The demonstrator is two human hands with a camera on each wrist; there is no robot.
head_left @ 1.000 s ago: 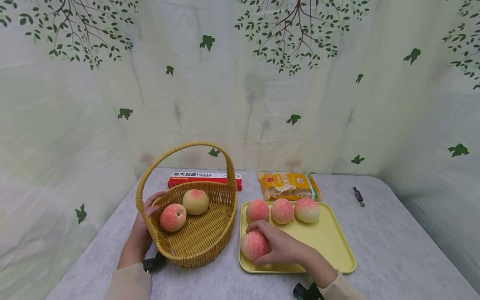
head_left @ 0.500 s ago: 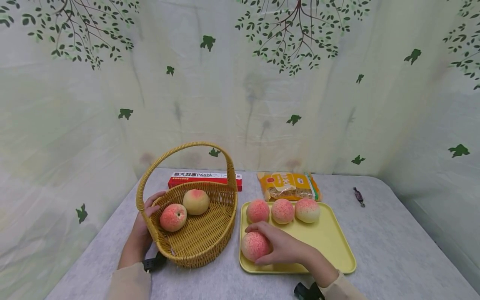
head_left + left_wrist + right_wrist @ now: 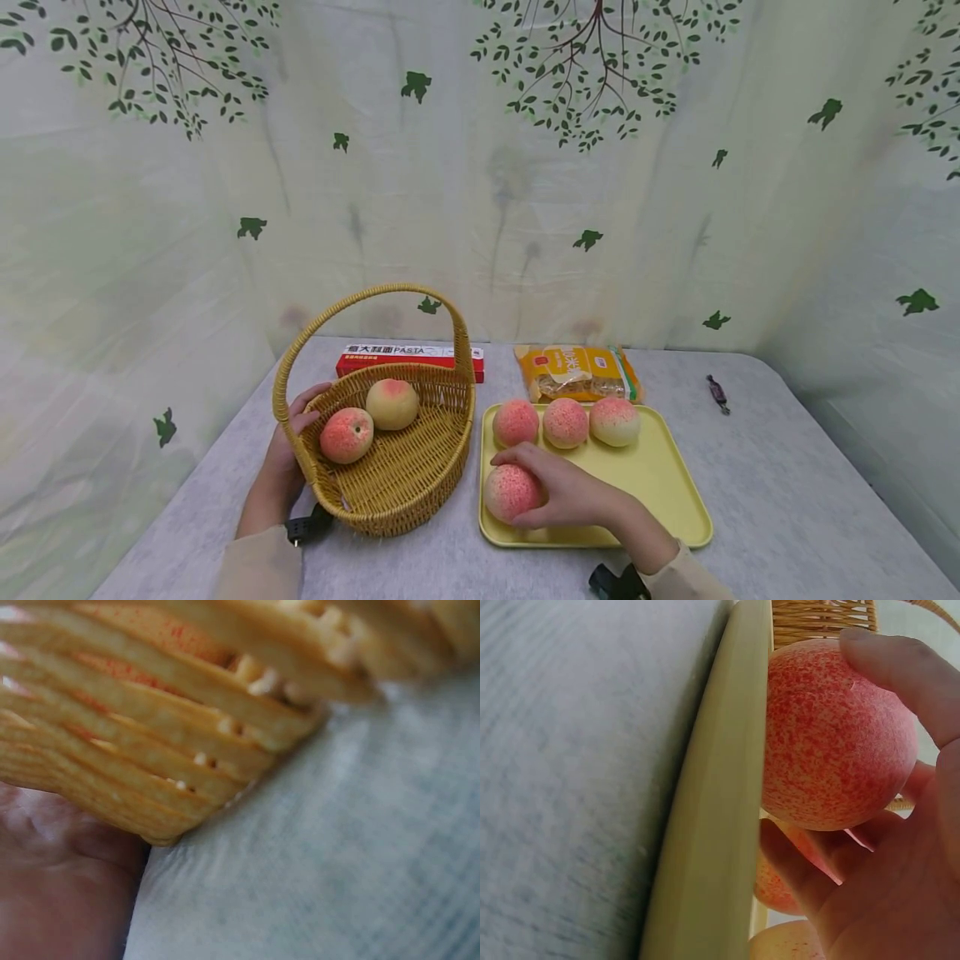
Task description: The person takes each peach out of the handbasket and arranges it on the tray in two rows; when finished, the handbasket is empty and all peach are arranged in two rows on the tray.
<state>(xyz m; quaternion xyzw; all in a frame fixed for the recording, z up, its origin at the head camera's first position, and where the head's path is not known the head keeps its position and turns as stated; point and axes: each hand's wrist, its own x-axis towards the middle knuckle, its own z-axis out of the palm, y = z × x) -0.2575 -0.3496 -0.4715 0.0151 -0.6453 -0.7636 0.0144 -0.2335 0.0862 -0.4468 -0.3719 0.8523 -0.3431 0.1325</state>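
Observation:
My left hand [image 3: 283, 446] holds the left side of a wicker basket [image 3: 390, 487] by its rim, below the arched handle. In the left wrist view, the palm [image 3: 60, 877] lies against the woven wall [image 3: 150, 750]. Two peaches sit inside the basket, one redder [image 3: 347, 436] and one paler [image 3: 392, 404]. On the right, my right hand [image 3: 566, 490] grips a pink speckled peach [image 3: 512, 493] at the near left corner of a yellow tray [image 3: 637, 500]. Thumb and fingers lie around this peach [image 3: 832, 742] in the right wrist view.
Three more peaches stand in a row along the tray's far side, the middle one [image 3: 566, 422] between two others. Behind lie a red pasta box [image 3: 360, 363] and an orange food bag [image 3: 577, 372]. A small wrapped candy [image 3: 717, 393] lies at the far right.
The peach in the right hand has shifted very slightly to the right. Both hands, the basket and the tray otherwise stay where they were.

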